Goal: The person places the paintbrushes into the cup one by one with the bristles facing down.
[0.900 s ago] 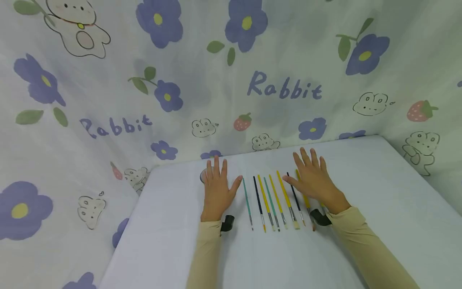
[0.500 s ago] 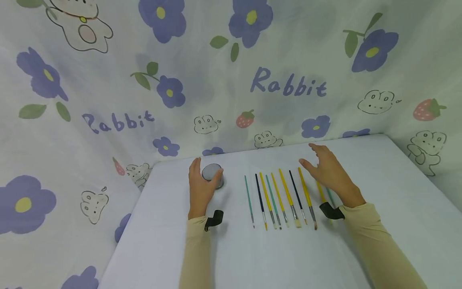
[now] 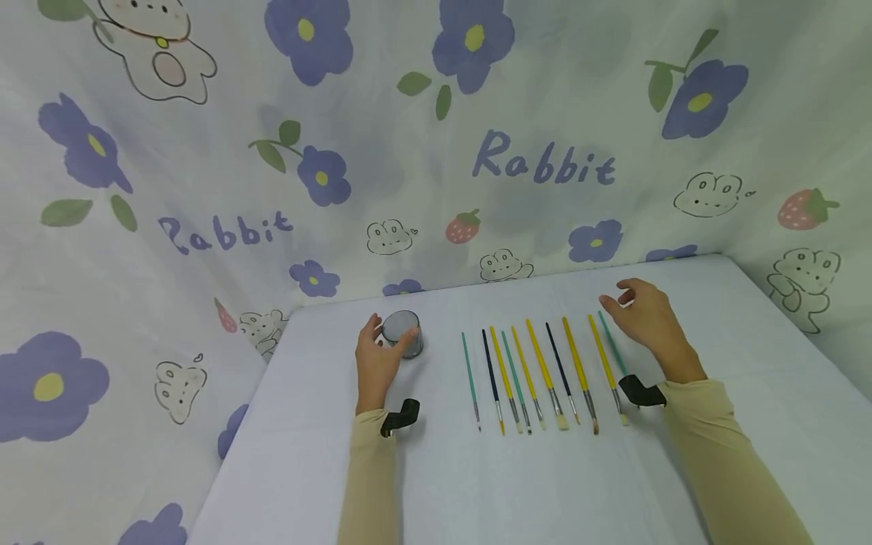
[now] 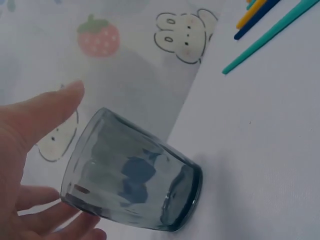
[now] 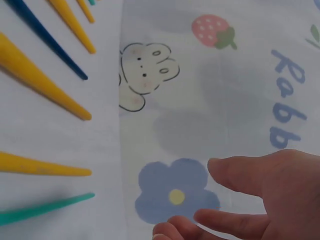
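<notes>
Glass (image 4: 137, 175) stands between parted thumb and fingers of left hand (image 3: 378, 369), ungripped, contact unclear.

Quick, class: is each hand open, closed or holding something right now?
Left hand: open around the smoky-grey transparent glass tumbler, thumb apart from it.
Right hand: open, holding nothing, near the rightmost slim teal-handled paintbrush.

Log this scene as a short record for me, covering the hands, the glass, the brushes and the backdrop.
Left hand: loosely around the glass; contact unclear
Right hand: near the rightmost teal brush, holding nothing
Glass: see-through, tinted, upright on the table
Brushes: ten in a row; five yellow, three teal, two dark blue
Backdrop: patterned fabric behind the table
</notes>
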Action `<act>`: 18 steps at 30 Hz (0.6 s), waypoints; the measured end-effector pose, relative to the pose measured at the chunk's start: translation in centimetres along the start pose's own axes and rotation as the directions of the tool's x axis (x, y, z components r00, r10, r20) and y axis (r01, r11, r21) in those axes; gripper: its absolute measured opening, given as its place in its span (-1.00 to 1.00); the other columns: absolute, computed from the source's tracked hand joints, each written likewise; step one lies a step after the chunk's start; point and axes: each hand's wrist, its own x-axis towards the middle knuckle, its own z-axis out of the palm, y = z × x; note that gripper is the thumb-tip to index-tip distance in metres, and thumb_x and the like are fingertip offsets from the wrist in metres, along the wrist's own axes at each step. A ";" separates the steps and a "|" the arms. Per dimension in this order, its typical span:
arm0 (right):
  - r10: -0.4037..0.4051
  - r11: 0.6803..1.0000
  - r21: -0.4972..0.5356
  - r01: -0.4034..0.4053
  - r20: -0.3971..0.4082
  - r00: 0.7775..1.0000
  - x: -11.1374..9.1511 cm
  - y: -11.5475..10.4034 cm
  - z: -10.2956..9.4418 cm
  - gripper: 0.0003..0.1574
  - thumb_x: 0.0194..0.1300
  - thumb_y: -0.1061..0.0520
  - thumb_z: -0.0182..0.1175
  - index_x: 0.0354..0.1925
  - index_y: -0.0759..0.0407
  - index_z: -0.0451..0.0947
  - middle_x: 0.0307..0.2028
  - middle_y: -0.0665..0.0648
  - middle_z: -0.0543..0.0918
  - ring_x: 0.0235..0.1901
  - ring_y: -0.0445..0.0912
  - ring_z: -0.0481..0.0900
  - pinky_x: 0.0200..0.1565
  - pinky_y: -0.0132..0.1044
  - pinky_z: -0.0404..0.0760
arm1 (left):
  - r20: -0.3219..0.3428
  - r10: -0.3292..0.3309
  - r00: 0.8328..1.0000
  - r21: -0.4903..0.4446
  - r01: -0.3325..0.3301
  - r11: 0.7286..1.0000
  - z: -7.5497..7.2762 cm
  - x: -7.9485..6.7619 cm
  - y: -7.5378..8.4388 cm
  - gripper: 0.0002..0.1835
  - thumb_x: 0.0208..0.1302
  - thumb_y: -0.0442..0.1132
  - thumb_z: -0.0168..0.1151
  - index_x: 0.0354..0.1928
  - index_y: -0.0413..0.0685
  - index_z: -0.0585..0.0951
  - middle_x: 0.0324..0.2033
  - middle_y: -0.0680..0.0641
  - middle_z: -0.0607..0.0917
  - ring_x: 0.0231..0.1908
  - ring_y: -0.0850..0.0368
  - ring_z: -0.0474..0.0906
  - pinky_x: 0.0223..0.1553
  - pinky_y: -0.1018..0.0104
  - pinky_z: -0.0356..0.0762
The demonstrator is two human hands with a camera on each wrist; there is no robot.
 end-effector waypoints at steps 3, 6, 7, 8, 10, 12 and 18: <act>0.024 1.000 -0.014 -0.023 0.013 1.000 0.0 0.5 -0.1 -0.22 0.55 -0.09 0.10 0.34 0.58 0.33 0.04 0.57 0.59 -0.08 0.35 0.63 -0.18 0.12 0.69 | 0.012 -0.014 1.000 -0.020 0.015 1.000 0.1 0.1 -0.3 0.06 0.18 0.07 0.56 0.56 -0.27 0.24 0.48 -0.31 0.37 0.48 -0.27 0.35 0.50 -0.09 0.42; 0.053 0.998 -0.024 -0.052 0.032 0.998 0.1 0.8 -0.1 -0.23 0.53 -0.06 0.11 0.33 0.58 0.34 0.03 0.57 0.60 -0.11 0.32 0.64 -0.21 0.08 0.71 | 0.011 -0.030 0.999 -0.030 0.030 0.999 0.1 0.2 -0.5 0.00 0.19 0.03 0.55 0.53 -0.26 0.29 0.45 -0.31 0.39 0.46 -0.27 0.38 0.48 -0.08 0.46; 0.063 0.998 -0.028 -0.062 0.039 0.997 0.1 0.9 -0.1 -0.24 0.53 -0.05 0.11 0.32 0.58 0.34 0.03 0.57 0.60 -0.11 0.32 0.64 -0.21 0.08 0.72 | 0.009 -0.034 0.999 -0.033 0.034 0.999 0.2 0.2 -0.6 -0.03 0.19 0.01 0.56 0.52 -0.26 0.31 0.45 -0.30 0.40 0.46 -0.26 0.38 0.47 -0.08 0.47; 0.074 0.997 -0.032 -0.072 0.048 0.996 0.2 0.9 0.0 -0.24 0.52 -0.05 0.11 0.32 0.58 0.35 0.03 0.57 0.60 -0.11 0.33 0.64 -0.20 0.07 0.72 | 0.008 -0.034 0.999 -0.031 0.034 0.999 0.2 0.2 -0.6 -0.04 0.19 0.00 0.56 0.51 -0.26 0.32 0.44 -0.31 0.40 0.45 -0.27 0.39 0.46 -0.09 0.48; 0.091 0.995 -0.041 -0.088 0.065 0.994 0.3 1.1 0.0 -0.25 0.51 -0.04 0.11 0.30 0.59 0.36 0.04 0.58 0.60 -0.09 0.34 0.64 -0.19 0.09 0.73 | 0.006 -0.035 0.999 -0.031 0.035 0.999 0.2 0.2 -0.7 -0.05 0.18 -0.02 0.57 0.51 -0.27 0.32 0.43 -0.30 0.41 0.44 -0.27 0.39 0.44 -0.10 0.50; 0.103 0.994 -0.050 -0.099 0.085 0.991 0.4 1.4 0.1 -0.27 0.51 -0.03 0.11 0.29 0.59 0.38 0.04 0.58 0.60 -0.08 0.33 0.64 -0.18 0.09 0.73 | 0.007 -0.038 0.999 -0.034 0.038 0.999 0.2 0.2 -0.7 -0.03 0.17 -0.04 0.57 0.51 -0.27 0.31 0.43 -0.30 0.41 0.43 -0.26 0.40 0.42 -0.09 0.52; 0.126 0.990 -0.074 -0.116 0.145 0.981 0.7 2.2 0.3 -0.33 0.49 -0.01 0.12 0.22 0.58 0.43 0.06 0.57 0.60 -0.15 0.26 0.68 -0.23 -0.01 0.72 | 0.042 -0.066 0.997 -0.028 0.068 0.997 0.1 0.2 -0.7 -0.03 0.17 -0.01 0.57 0.50 -0.29 0.33 0.44 -0.31 0.40 0.41 -0.25 0.43 0.37 -0.06 0.58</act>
